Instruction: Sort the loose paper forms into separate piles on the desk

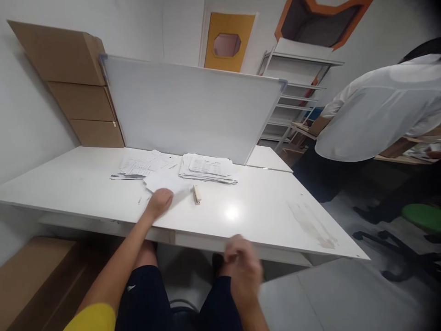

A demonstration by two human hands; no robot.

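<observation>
My left hand (161, 202) is over the front part of the white desk, its fingers closed on the near edge of a white paper sheet (164, 182) that is partly blurred. Just to the right of that hand lies a small cream stapler (196, 194). Behind the sheet, loose printed papers (138, 164) spread out on the left, and a thicker stack of papers (208, 168) sits to their right. My right hand (244, 259) is above my lap, in front of the desk edge; motion smears its fingers.
A whiteboard (193, 108) stands upright along the back of the desk (262, 216). Stacked cardboard boxes (82, 101) rise at the left. Another person (382, 105) in a white shirt stands at the right, near a metal rack (296, 85) and a green stool (422, 217).
</observation>
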